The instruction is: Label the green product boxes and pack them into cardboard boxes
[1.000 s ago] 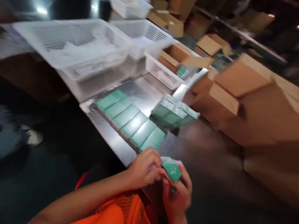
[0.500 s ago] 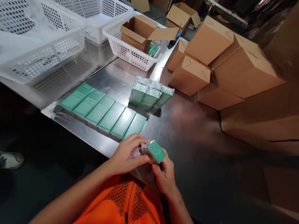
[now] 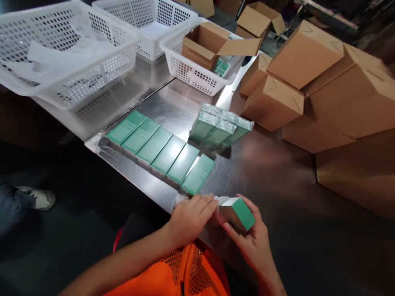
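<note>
My right hand [image 3: 256,238] grips a small box [image 3: 245,214] with a green end and pale side, tilted above the steel table edge. My left hand [image 3: 191,219] is closed on crumpled clear plastic wrap [image 3: 180,199], some of which shows between it and the box. Just beyond my left hand lies a row of several flat green boxes [image 3: 154,145]; the one at the right end [image 3: 198,173] sits slightly apart. Behind them stands a block of upright green boxes [image 3: 218,129] with clear film over their tops.
White perforated baskets [image 3: 98,69] stand at the left and back, one with loose plastic in it. An open carton [image 3: 201,51] sits in another basket [image 3: 188,76] beside green boxes. Brown cartons [image 3: 306,55] are stacked on the right. Someone's leg and shoe [image 3: 40,198] show at lower left.
My hands have drawn apart: the box is further right in my right hand, and plastic is bunched in my left. The end box of the row shows a wider gap. The view has shifted left.
</note>
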Available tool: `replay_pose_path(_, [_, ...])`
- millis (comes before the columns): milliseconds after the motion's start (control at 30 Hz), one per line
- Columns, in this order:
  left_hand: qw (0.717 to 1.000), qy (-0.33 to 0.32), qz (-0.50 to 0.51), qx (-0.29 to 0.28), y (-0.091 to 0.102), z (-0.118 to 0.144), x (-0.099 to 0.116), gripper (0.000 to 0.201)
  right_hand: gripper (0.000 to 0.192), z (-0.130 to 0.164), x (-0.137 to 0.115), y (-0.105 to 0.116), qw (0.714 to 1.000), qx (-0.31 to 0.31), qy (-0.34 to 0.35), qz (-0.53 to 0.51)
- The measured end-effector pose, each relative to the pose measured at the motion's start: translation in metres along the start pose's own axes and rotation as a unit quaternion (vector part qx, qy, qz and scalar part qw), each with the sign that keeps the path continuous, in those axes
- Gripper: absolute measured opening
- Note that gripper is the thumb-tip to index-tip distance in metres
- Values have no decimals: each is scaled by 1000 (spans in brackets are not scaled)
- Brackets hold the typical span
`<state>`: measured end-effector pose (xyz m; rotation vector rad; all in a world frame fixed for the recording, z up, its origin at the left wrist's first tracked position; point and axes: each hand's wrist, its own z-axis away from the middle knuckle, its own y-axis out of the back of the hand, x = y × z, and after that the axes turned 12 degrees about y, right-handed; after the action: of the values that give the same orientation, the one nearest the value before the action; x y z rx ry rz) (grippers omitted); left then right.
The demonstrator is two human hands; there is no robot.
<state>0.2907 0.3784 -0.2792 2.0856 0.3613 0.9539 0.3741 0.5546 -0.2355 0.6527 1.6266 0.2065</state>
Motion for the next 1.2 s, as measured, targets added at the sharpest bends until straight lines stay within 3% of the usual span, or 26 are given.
replay_pose_path(100, [998,-13,58,-5,9,0,-5,19,29,2,-10,7,997,-79,-9,9])
replay_pose_path(233, [989,-42,144,16,30,8,-7,18,31,8,-15,7,993,-85,-37,-68])
replay_pose_path(300, [981,-61,180,29,44,15,-6,18,37,4,-11,2,988,-46,-73,-127])
replay_pose_path(367, [970,-66,233,5,58,25,-5,17,44,-8,-2,-5,975,26,-108,-192])
replay_pose_path(467, [940,-17,337,-46,74,44,-10,18,49,-38,14,-18,960,104,-123,-229])
replay_pose_path(567, [923,83,376,-11,82,65,-20,24,60,-65,27,-29,975,110,-114,-157])
replay_pose_path(633, [926,155,342,31,84,75,-28,21,70,-71,30,-35,992,98,-75,-29])
replay_pose_path(700, [932,199,299,48,85,79,-33,18,77,-68,29,-35,987,99,-2,125])
replay_pose_path(767, [940,191,281,33,84,78,-37,21,86,-59,25,-33,971,66,76,218])
replay_pose_path(833, [944,161,288,7,80,75,-37,23,101,-47,21,-32,962,-26,128,240])
replay_pose_path(933, [937,133,321,-31,72,69,-34,31,116,-36,19,-37,949,-143,150,238])
replay_pose_path(1100, [935,122,328,-55,69,59,-25,37,88,-45,20,-56,947,-122,157,254])
replay_pose_path(1200, [937,142,311,-70,74,55,-20,25,74,-53,18,-59,944,-125,166,258])
